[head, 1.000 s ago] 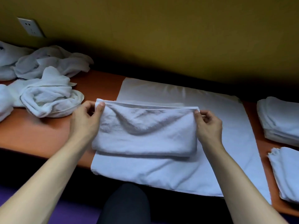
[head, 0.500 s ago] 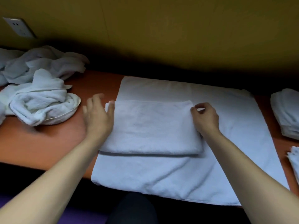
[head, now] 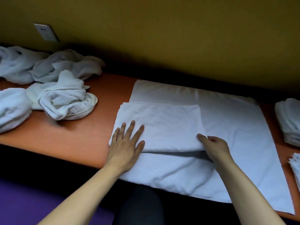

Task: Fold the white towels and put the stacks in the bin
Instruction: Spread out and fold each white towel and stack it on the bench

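Two bare hands worked on a folded white terry towel (head: 159, 125) that lay on a larger white towel spread flat (head: 227, 143) over the orange tabletop (head: 73, 140). The left hand (head: 125, 144) lay flat on the near left part of the folded towel, fingers straight and spread, pressing it down. The right hand (head: 214, 147) was at the folded towel's near right corner, with its thumb on top and its fingers curled under the edge, pinching that corner; the near edge there was raised a little off the spread towel, with a dark shadow beneath it.

To the far left, a heap of crumpled white towels (head: 53, 88) sat on the tabletop, well apart from the folded towel. At the right edge of the scene a stack of folded white towels (head: 289, 120) rested on the tabletop just beside the spread towel, and nearer, another folded white towel (head: 295, 166) was cut off by the frame. A white wall socket (head: 46, 32) was mounted on the olive-yellow wall (head: 178, 38) beyond the heap. No bin appeared in the view.
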The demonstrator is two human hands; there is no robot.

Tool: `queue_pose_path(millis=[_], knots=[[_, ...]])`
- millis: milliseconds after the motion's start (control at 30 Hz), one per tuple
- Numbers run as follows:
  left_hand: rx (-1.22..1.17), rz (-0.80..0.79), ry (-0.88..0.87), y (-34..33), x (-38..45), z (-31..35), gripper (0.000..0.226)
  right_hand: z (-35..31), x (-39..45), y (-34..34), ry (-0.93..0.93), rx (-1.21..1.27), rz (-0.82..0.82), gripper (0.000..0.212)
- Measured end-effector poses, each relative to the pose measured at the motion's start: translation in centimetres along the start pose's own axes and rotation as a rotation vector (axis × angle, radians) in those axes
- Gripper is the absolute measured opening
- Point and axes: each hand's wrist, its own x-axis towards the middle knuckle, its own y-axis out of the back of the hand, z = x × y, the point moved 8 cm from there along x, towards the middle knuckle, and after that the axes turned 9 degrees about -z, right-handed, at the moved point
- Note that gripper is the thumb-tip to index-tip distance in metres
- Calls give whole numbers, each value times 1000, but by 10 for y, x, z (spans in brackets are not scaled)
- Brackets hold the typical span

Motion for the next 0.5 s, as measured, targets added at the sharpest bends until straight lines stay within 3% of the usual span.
queue_pose_path(millis=[100, 200, 367, 500], knots=[[-29, 39, 53, 7, -11, -13, 68, -13, -2, -11, -1, 203, -59, 15], [-155, 126, 172, 10, -28, -41, 57, -39, -5, -26, 117, 258, -37, 15], [-348, 161, 159, 2, -42, -67, 52, -99, -18, -84, 366, 153, -11, 29], [-489, 186, 131, 5, -41, -74, 50, -138, -46, -153, 544, 3, -79, 28]])
